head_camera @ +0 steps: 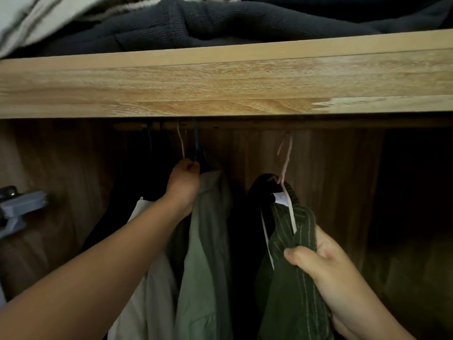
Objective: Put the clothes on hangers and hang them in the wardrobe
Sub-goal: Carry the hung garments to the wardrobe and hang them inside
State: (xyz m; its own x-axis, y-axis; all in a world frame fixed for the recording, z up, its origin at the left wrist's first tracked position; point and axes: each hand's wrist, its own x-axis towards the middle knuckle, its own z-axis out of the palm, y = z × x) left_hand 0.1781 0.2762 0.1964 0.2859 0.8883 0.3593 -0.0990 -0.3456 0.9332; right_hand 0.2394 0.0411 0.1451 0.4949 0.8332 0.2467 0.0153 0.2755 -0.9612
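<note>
Left hand [185, 177] up under the rail [152, 126], fingers curled round the necks of a blue hanger [196, 143] and a pink one beside it, above a pale green shirt [206, 241]. Right hand [326, 268] near, clamped on a dark green striped shirt [291, 278] hung on a pink hanger [285, 163], hook at the rail to the right. Folded dark clothes [196, 23] on the wooden shelf [220, 87] above.

Wood shelf [220, 82] w/ dark knit clothes [196, 23] piled on top.
</note>
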